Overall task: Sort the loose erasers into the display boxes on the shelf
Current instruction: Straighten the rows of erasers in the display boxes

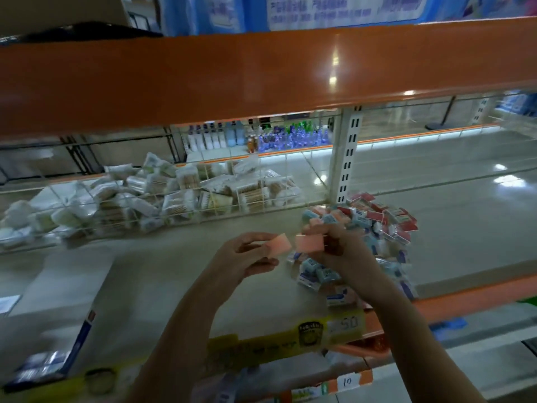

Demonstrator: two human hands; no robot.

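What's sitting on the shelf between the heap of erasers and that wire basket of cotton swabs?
Nothing: in the head view, bare shelf separates the eraser pile from the wire basket.

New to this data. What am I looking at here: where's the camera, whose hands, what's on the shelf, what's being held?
There is no robot. A person works with bare hands, and the single picture comes from a wide-angle camera worn on their head, looking forward and down, so the edges bend.

The left hand pinches one pink eraser. The right hand has its grip on another pink eraser; it may hold more, but blur hides that.

They stand at a store shelf. To the right lies a pile of loose erasers, wrapped in red, blue and pink. At the back left is a wire basket of bagged cotton swabs. A flat white box sits at the left. Yellow price labels run along the shelf's front edge.
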